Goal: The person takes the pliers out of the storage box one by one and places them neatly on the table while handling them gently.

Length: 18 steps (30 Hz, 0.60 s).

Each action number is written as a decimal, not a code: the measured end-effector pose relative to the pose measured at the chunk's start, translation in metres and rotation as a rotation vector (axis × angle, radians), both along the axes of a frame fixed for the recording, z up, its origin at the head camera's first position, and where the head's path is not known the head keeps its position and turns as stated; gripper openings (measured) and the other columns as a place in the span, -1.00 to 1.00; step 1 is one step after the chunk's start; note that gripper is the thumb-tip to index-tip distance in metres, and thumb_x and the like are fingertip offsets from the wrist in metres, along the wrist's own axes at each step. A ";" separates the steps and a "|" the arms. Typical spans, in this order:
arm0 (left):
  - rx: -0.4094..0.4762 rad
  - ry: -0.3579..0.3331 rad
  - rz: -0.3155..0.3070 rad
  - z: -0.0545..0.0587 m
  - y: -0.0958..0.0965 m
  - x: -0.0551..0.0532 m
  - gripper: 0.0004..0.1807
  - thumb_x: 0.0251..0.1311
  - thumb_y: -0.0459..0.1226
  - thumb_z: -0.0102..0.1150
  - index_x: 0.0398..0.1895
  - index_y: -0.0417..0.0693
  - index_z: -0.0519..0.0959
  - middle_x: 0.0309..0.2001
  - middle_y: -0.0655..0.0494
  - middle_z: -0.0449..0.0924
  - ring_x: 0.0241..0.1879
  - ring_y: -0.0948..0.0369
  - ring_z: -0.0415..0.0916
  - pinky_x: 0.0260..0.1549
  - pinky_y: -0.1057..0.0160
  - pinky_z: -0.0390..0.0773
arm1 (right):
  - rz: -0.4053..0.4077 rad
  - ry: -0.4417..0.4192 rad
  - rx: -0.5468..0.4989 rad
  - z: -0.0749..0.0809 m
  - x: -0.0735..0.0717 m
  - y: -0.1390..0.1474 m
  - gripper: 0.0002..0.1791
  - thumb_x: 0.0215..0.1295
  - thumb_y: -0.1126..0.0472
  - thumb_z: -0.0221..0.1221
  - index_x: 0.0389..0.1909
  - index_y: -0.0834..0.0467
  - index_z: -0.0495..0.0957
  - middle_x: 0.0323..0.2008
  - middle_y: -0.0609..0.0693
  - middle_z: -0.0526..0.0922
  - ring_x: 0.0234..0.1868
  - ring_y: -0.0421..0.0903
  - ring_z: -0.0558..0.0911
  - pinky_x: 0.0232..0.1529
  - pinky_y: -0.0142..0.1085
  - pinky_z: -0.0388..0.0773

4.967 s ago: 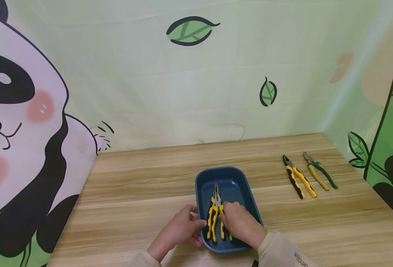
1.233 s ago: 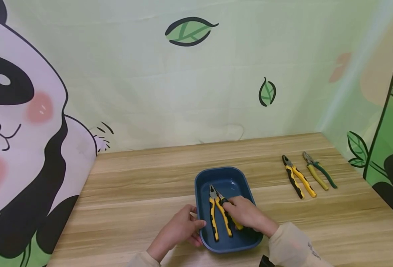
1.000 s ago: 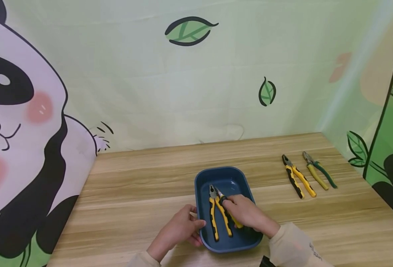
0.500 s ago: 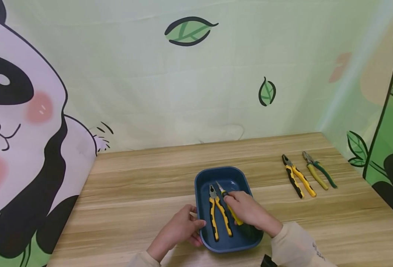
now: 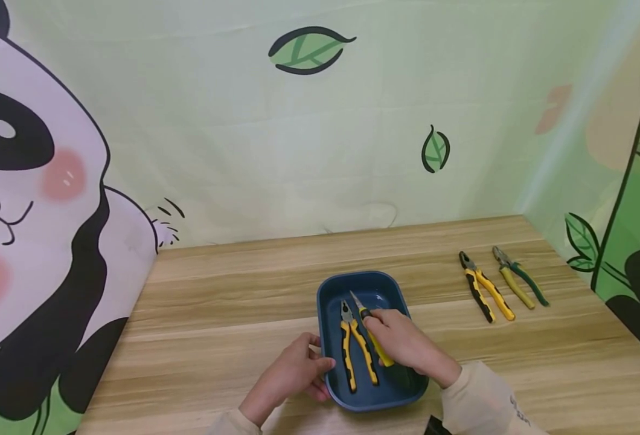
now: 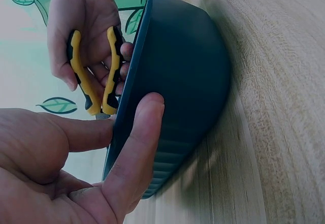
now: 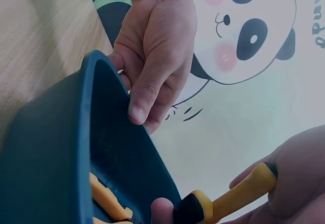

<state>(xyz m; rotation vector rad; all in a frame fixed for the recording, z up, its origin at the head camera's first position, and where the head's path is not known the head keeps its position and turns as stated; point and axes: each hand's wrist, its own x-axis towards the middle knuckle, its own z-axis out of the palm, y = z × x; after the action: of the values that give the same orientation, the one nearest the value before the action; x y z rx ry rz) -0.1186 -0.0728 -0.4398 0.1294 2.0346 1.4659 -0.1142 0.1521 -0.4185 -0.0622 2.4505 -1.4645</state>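
Observation:
My left hand (image 5: pixel 298 367) grips the left rim of a dark blue tray (image 5: pixel 415 402), its thumb over the edge. In the left wrist view that hand's fingers (image 6: pixel 137 153) lie against the tray's outer wall. With my right hand (image 5: pixel 398 339) I hold needle-nose pliers (image 5: pixel 383 349) by their yellow-and-black handles, the slim jaws pointing up and left above the tray. The left wrist view shows both handles (image 6: pixel 112 71) of these pliers, spread apart across the palm. Combination pliers (image 5: pixel 347 344) with yellow-and-black handles lie inside the tray to their left.
On the wooden table (image 5: pixel 233 290), to the right of the tray, lie another yellow-and-black pair of pliers (image 5: pixel 483 287) and a pair with green handles (image 5: pixel 521 278). A cloth backdrop (image 5: pixel 298 151) with a panda print rises behind the table.
Five seconds ago the needle-nose pliers lay close against the combination pliers; since then my right hand has drawn them right, and lately slightly up. The left hand keeps its place on the tray.

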 end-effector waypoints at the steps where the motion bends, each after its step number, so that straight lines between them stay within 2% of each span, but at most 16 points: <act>1: 0.000 0.001 0.000 0.000 0.000 0.000 -0.52 0.43 -0.41 0.21 0.26 -0.44 0.26 -0.25 -0.20 0.61 -0.58 0.15 0.65 -0.55 0.16 0.78 | 0.000 0.000 -0.003 0.000 0.000 0.000 -0.61 0.63 0.11 -0.09 0.07 0.35 0.54 -0.60 0.06 0.44 -0.68 -0.03 0.60 -0.64 -0.22 0.65; 6: 0.002 0.006 0.001 0.000 0.000 0.001 -0.52 0.43 -0.41 0.21 0.25 -0.45 0.26 -0.24 -0.21 0.59 -0.59 0.14 0.64 -0.55 0.16 0.78 | 0.001 0.004 -0.011 0.003 0.000 0.000 -0.59 0.65 0.10 -0.10 0.12 0.36 0.52 -0.58 0.10 0.48 -0.67 -0.04 0.60 -0.60 -0.11 0.70; 9: 0.000 0.007 0.000 0.000 0.000 0.001 -0.52 0.43 -0.41 0.21 0.25 -0.44 0.27 -0.24 -0.21 0.60 -0.59 0.15 0.64 -0.56 0.17 0.78 | 0.007 0.017 -0.014 0.006 0.000 -0.001 -0.60 0.65 0.10 -0.10 0.07 0.35 0.54 -0.58 0.11 0.49 -0.68 -0.03 0.60 -0.59 -0.05 0.70; 18: 0.002 0.004 0.001 -0.001 0.000 0.000 -0.52 0.42 -0.41 0.22 0.26 -0.43 0.26 -0.24 -0.21 0.60 -0.59 0.15 0.64 -0.56 0.17 0.78 | 0.018 0.050 -0.015 0.018 0.001 -0.002 -0.64 0.65 0.09 -0.10 -0.08 0.26 0.56 -0.58 0.04 0.49 -0.69 -0.07 0.56 -0.66 -0.24 0.58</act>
<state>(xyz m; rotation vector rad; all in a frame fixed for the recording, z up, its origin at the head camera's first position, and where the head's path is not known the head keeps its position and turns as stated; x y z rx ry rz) -0.1185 -0.0732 -0.4409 0.1316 2.0369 1.4692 -0.1131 0.1500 -0.4002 -0.1254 2.4712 -1.4912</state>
